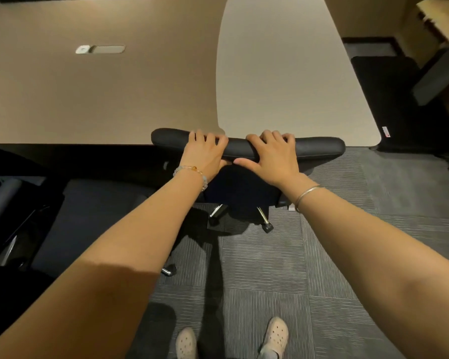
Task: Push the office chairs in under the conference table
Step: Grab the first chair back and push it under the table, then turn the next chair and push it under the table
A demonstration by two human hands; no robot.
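Observation:
A black office chair point(319, 149) stands straight ahead with the top of its backrest against the near edge of the conference table point(101, 99). Its seat is hidden under the tabletop. My left hand point(205, 151) and my right hand point(272, 154) both grip the padded top edge of the backrest, side by side near its middle, fingers curled over the far side. Chrome legs with black casters point(267, 226) show below the backrest on the carpet.
A second black chair point(389, 99) stands at the table's right end, pulled away from it. Another dark chair point(8, 216) is at the left edge. The tabletop has a cable port point(100, 49). Grey striped carpet tiles point(347, 255) cover the floor; my feet are at the bottom.

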